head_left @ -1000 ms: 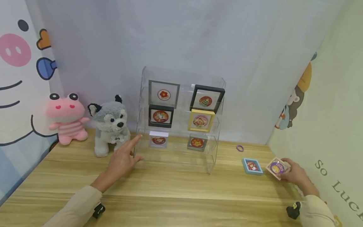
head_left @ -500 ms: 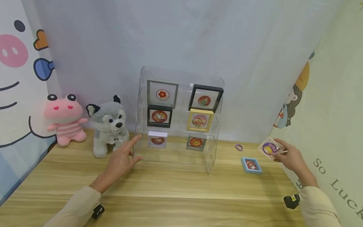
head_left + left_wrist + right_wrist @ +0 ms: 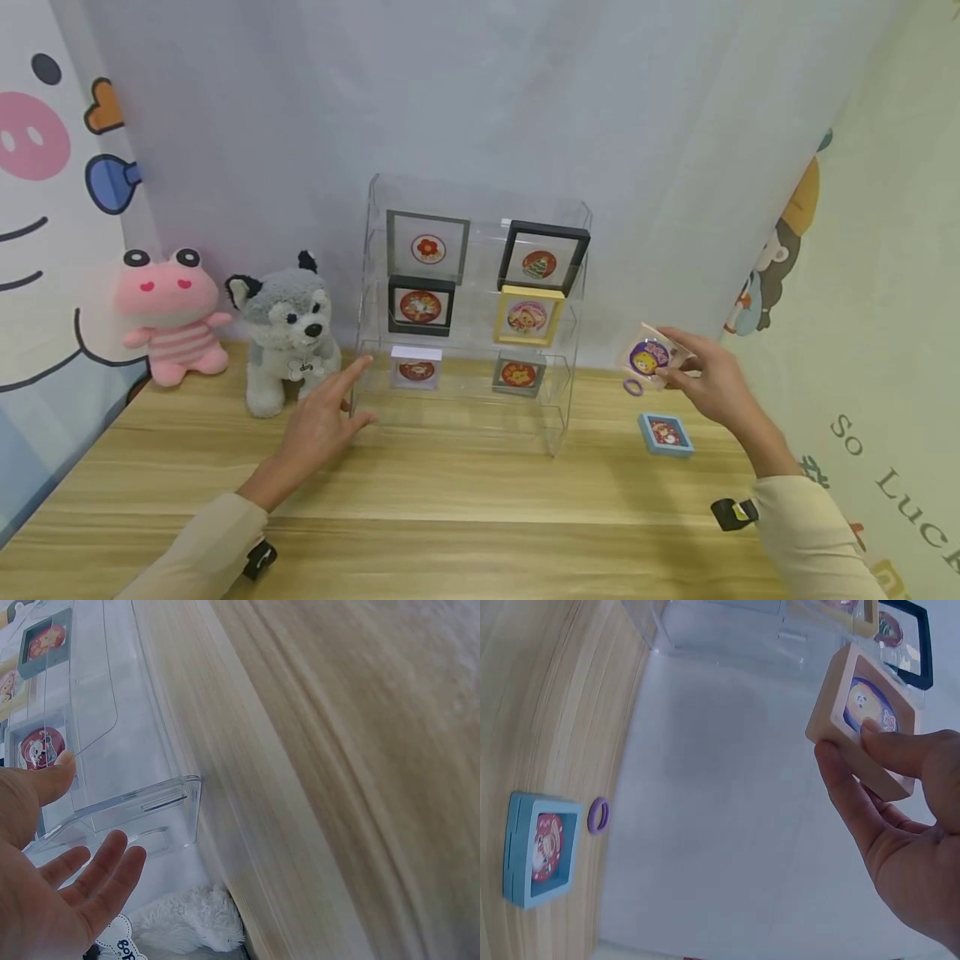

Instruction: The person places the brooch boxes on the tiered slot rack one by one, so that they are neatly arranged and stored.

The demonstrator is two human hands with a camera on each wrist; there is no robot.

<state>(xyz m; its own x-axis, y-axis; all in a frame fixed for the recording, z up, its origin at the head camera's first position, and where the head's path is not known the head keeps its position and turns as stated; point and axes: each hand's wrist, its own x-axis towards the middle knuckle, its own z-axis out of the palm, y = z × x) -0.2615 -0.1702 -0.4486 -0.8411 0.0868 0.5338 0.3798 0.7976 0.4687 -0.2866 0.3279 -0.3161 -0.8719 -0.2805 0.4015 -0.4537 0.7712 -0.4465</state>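
Observation:
My right hand [image 3: 708, 375] holds a small pale pink frame [image 3: 647, 357] with a purple round badge inside, thumb on its front and fingers behind, raised above the table. Below it lie a purple ring [image 3: 633, 387] and a light blue frame [image 3: 666, 434]. My left hand [image 3: 321, 427] is at the left side of a clear acrylic tiered rack [image 3: 457, 417], its fingers extended; in the left wrist view the thumb and fingers spread about the rack's side panel. On the rack's tiers stand several framed badges, among them a yellow frame [image 3: 529, 340] and a black frame [image 3: 546, 229].
A grey-and-white plush dog [image 3: 288, 333] sits just left of the rack, beside a pink plush frog [image 3: 171, 312]. A pale curtain [image 3: 480, 100] hangs behind the wooden table [image 3: 450, 533]. A printed wall cloth [image 3: 870, 333] borders the right side.
My right hand has lifted the pale pink frame off the table and carried it up and left, towards the rack. The left hand has stayed by the rack's side.

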